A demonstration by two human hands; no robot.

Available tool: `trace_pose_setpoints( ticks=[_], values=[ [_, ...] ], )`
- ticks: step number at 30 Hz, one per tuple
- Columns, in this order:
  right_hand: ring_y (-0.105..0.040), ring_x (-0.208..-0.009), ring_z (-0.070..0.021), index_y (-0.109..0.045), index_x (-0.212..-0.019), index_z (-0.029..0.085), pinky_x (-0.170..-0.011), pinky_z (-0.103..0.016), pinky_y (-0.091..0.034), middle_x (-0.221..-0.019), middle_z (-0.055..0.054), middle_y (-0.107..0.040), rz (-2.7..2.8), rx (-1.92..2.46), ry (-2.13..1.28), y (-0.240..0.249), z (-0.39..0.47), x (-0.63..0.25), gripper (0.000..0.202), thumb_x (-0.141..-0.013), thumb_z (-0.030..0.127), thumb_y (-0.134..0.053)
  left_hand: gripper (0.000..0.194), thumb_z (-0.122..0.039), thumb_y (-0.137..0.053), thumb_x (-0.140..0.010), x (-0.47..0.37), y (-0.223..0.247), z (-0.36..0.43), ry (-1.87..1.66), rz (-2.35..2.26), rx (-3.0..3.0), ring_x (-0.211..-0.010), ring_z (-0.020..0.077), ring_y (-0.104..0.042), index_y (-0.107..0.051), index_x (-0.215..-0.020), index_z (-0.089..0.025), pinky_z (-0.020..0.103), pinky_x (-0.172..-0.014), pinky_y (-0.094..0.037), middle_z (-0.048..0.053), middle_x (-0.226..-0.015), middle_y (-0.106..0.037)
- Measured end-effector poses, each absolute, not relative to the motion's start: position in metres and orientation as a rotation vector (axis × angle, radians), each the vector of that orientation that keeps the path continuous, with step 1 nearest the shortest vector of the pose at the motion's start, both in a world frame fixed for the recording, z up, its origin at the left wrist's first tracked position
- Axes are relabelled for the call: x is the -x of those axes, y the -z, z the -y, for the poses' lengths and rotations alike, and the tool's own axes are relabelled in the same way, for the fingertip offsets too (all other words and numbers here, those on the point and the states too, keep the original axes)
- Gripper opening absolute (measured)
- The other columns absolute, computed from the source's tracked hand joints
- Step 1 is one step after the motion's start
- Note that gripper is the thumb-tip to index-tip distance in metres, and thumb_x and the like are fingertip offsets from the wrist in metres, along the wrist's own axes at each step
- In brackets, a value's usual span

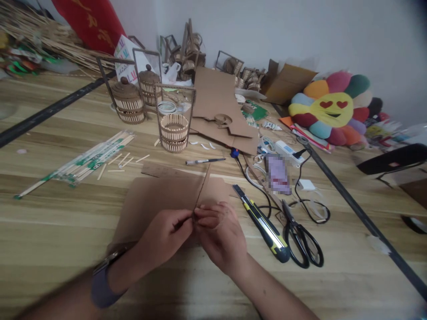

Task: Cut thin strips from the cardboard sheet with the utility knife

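Wood grain in pale streaks is seen across the table [53, 240], which is crossed at the left and right by dark bars [53, 109] and backed by a plain, pale wall [267, 31]. Along the far side, small wooden baskets [191, 46] are heaped, and a many-coloured flower cushion [333, 109] is propped at the far right. Two lidded baskets [128, 104] and an open basket [175, 131] are stood at the far left and middle. In the near middle, a thin brown strip [203, 184] is held upright over a cardboard sheet [150, 200]; it is pinched by the closed fingers of the left hand [168, 235] and of the right hand [222, 235], whose tips nearly meet. A purple watch band [103, 286] is worn on the left wrist. To the right, a yellow-and-black cutter [262, 224] and black-handled scissors [294, 224] are laid side by side. Gold characters are carried by a red banner [93, 26] at the far left, cut off and not legible. Below it, a white card [124, 55] is printed with coloured marks like the letter U. Green labelling is borne by clear packets [96, 155] of sticks, too small to be read. The phone screen [278, 173] is pixelated.
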State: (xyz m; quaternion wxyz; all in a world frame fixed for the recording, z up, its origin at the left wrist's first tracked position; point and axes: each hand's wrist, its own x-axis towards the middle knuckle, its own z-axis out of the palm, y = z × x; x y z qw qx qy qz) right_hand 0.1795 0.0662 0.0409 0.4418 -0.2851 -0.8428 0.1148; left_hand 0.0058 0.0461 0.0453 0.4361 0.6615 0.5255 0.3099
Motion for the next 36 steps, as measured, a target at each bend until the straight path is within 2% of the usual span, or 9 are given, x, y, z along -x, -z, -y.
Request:
trace_pose_setpoints(
  ticks=[4, 8, 14, 18, 21, 24, 29, 33, 36],
  values=[
    [-0.068, -0.099, -0.0195, -0.058, -0.096, 0.023, -0.098, -0.040, -0.040, -0.101, -0.004, -0.075, 2.165, 0.666, -0.240, -0.0397, -0.0647, -0.1795, 0.017, -0.086, 0.010, -0.061, 0.034, -0.035, -0.040, -0.087, -0.0055, -0.0435, -0.0467, -0.780, -1.320, -1.594, -0.056, 0.0112, -0.035, -0.040, -0.057, -0.019, 0.023, -0.052, -0.026, -0.005, -0.058, -0.032],
    [-0.069, -0.096, -0.0185, -0.058, -0.095, 0.024, -0.098, -0.039, -0.040, -0.099, -0.003, -0.076, 2.123, 0.681, -0.305, -0.0418, -0.0642, -0.1796, 0.019, -0.085, 0.008, -0.061, 0.033, -0.033, -0.038, -0.085, -0.0055, -0.0435, -0.0465, -0.781, -1.349, -1.621, -0.054, 0.0107, -0.033, -0.036, -0.055, -0.020, 0.023, -0.051, -0.023, -0.005, -0.056, -0.030],
    [-0.070, -0.089, -0.0175, -0.065, -0.089, 0.025, -0.086, -0.035, -0.050, -0.091, -0.001, -0.075, 1.837, 0.840, -0.810, -0.0468, -0.0639, -0.1780, 0.014, -0.088, 0.013, -0.058, 0.029, -0.029, -0.038, -0.083, -0.0041, -0.0454, -0.0454, -0.816, -1.353, -1.716, -0.052, 0.0104, -0.036, -0.034, -0.055, -0.020, 0.023, -0.051, -0.025, -0.005, -0.053, -0.033],
    [-0.071, -0.086, -0.0178, -0.071, -0.090, 0.026, -0.079, -0.031, -0.056, -0.091, -0.001, -0.076, 1.563, 0.918, -1.246, -0.0476, -0.0649, -0.1780, 0.010, -0.091, 0.026, -0.061, 0.032, -0.028, -0.039, -0.084, -0.0033, -0.0480, -0.0452, -0.834, -1.328, -1.777, -0.052, 0.0105, -0.042, -0.040, -0.054, -0.019, 0.023, -0.052, -0.027, -0.004, -0.053, -0.040],
    [-0.071, -0.079, -0.0177, -0.072, -0.091, 0.025, -0.076, -0.031, -0.057, -0.086, -0.002, -0.076, 1.417, 0.892, -1.407, -0.0472, -0.0662, -0.1774, 0.013, -0.089, 0.036, -0.064, 0.035, -0.030, -0.038, -0.087, -0.0026, -0.0495, -0.0457, -0.817, -1.308, -1.788, -0.053, 0.0114, -0.045, -0.047, -0.056, -0.018, 0.023, -0.053, -0.030, -0.003, -0.054, -0.046],
    [-0.071, -0.080, -0.0182, -0.072, -0.092, 0.024, -0.076, -0.031, -0.057, -0.086, -0.003, -0.076, 1.458, 0.927, -1.318, -0.0471, -0.0668, -0.1772, 0.014, -0.090, 0.034, -0.063, 0.035, -0.032, -0.038, -0.088, -0.0017, -0.0497, -0.0469, -0.786, -1.314, -1.767, -0.055, 0.0123, -0.046, -0.052, -0.059, -0.018, 0.023, -0.053, -0.032, -0.003, -0.056, -0.050],
    [-0.070, -0.087, -0.0189, -0.069, -0.090, 0.023, -0.078, -0.032, -0.057, -0.090, -0.005, -0.075, 1.757, 0.881, -0.874, -0.0476, -0.0672, -0.1790, 0.012, -0.090, 0.017, -0.059, 0.033, -0.034, -0.039, -0.087, -0.0021, -0.0500, -0.0486, -0.753, -1.346, -1.688, -0.058, 0.0139, -0.048, -0.055, -0.063, -0.018, 0.023, -0.054, -0.033, -0.002, -0.058, -0.052],
    [-0.070, -0.087, -0.0185, -0.067, -0.090, 0.023, -0.078, -0.032, -0.057, -0.090, -0.004, -0.075, 1.855, 0.877, -0.752, -0.0458, -0.0678, -0.1790, 0.014, -0.088, 0.012, -0.058, 0.028, -0.035, -0.042, -0.085, -0.0040, -0.0504, -0.0492, -0.731, -1.318, -1.590, -0.065, 0.0158, -0.052, -0.061, -0.074, -0.017, 0.024, -0.058, -0.037, 0.000, -0.066, -0.059],
    [-0.070, -0.087, -0.0183, -0.065, -0.090, 0.023, -0.079, -0.033, -0.056, -0.090, -0.003, -0.075, 1.907, 0.862, -0.695, -0.0425, -0.0675, -0.1778, 0.014, -0.087, 0.011, -0.059, 0.025, -0.035, -0.045, -0.082, -0.0051, -0.0490, -0.0500, -0.732, -1.352, -1.504, -0.064, 0.0153, -0.050, -0.058, -0.070, -0.018, 0.024, -0.057, -0.036, -0.002, -0.064, -0.055]
  ],
)
